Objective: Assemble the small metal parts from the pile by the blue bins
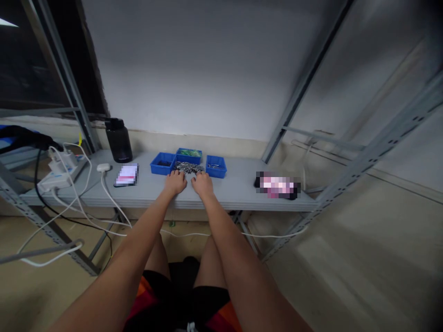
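Observation:
A loose heap of small, thin shiny metal pieces (188,167) lies on the grey shelf; their exact kind is too small to make out. My left hand (175,182) rests palm down at the near left edge of the heap, fingers apart and their tips touching it. Mirroring it at the near right edge, my right hand (202,183) also lies palm down with its fingertips on the pieces. Neither hand visibly holds anything. Around the heap stand a left blue tray (152,168) with dark contents, a rear blue tray (189,159) with green contents, and a right blue tray (216,174) with a few metal pieces.
On the shelf (238,184) stand a black bottle (118,140) and a phone (126,175) at left, beside a white charger (103,168) and a power strip (62,173) with trailing cables. A blurred-out dark object (277,185) lies at right. Metal uprights (301,87) frame the shelf.

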Tool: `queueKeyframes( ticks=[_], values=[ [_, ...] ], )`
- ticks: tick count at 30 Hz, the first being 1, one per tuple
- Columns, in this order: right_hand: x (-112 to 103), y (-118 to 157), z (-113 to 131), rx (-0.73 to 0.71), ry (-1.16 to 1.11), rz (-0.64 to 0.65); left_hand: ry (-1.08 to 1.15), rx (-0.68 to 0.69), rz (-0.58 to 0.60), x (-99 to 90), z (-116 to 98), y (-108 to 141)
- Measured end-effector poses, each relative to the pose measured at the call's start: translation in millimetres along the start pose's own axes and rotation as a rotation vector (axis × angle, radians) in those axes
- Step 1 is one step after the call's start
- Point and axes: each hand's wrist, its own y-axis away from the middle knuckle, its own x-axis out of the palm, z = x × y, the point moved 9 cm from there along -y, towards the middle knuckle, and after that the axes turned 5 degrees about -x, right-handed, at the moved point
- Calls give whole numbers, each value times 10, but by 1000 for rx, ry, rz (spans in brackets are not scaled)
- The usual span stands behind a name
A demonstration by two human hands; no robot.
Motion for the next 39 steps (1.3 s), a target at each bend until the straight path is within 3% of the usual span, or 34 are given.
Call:
queueKeyframes(
  ticks=[24,31,39],
  values=[
    [-66,60,-67,75,25,-49,2,-11,7,-15,9,13],
    [10,18,-62,34,35,-14,11,-16,10,-10,18,6],
    [96,-39,39,-121,-23,28,72,26,-51,-22,28,-22]
  ],
)
